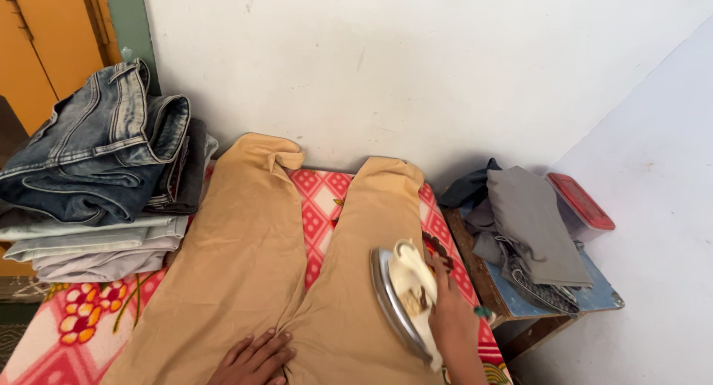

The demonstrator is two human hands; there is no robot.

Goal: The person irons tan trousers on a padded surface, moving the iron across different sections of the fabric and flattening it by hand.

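Tan trousers (245, 259) lie spread flat on a red and pink floral cloth (319, 207), legs pointing toward the wall. My right hand (449, 318) grips the handle of a cream and metal clothes iron (405, 296), which rests on the right trouser leg. My left hand (252, 359) lies flat, fingers apart, on the trousers near the crotch at the bottom edge of the view.
A stack of folded jeans and light trousers (96, 177) sits at the left on the cloth. At the right, a small wooden table (512, 311) holds grey garments (531, 229) and a box with a red lid (583, 203). A white wall stands behind.
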